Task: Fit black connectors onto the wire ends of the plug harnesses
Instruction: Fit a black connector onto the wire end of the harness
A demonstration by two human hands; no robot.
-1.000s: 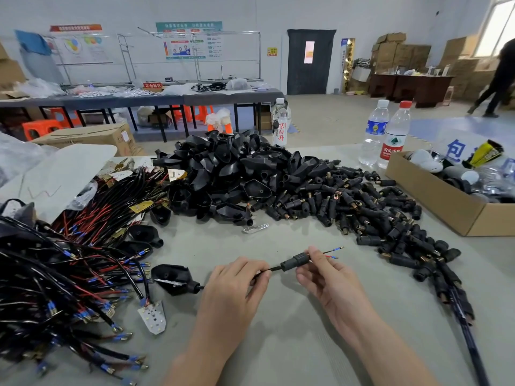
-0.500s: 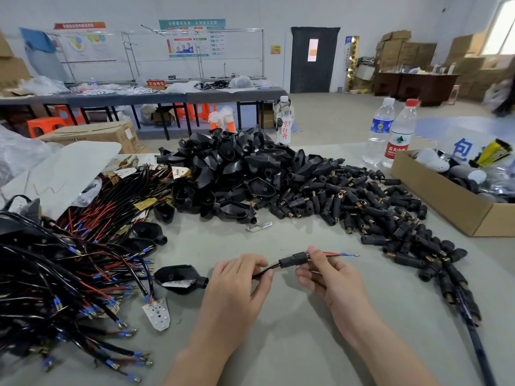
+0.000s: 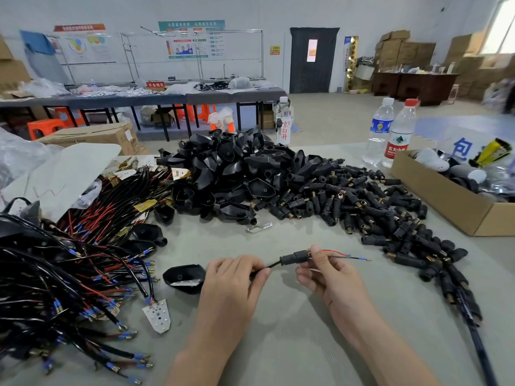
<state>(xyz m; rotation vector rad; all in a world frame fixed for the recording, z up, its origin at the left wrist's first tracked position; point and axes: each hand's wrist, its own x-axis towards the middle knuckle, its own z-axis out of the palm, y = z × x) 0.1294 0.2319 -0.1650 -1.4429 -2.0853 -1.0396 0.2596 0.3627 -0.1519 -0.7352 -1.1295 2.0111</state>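
Just above the grey table, my left hand (image 3: 237, 282) pinches the black cable of one harness. A black cylindrical connector (image 3: 295, 257) sits threaded on that cable between my hands. My right hand (image 3: 326, 274) pinches the connector's right end with thumb and forefinger. Thin red and black wire ends (image 3: 345, 255) with a blue-sleeved terminal stick out to the right past my fingers. The harness's black plug shell (image 3: 184, 277) lies on the table left of my left hand. A big heap of loose connectors (image 3: 362, 207) lies behind and to the right.
A tangle of harnesses (image 3: 69, 268) with blue terminals fills the left side. A mound of black plug shells (image 3: 237, 168) rises at centre back. An open cardboard box (image 3: 451, 201) stands at right, two water bottles (image 3: 390, 132) behind it. A small perforated plate (image 3: 157, 316) lies near my left wrist.
The connector has slid leftward along the cable, so more red and black wire shows past my right fingers. Both hands stayed in roughly the same place.
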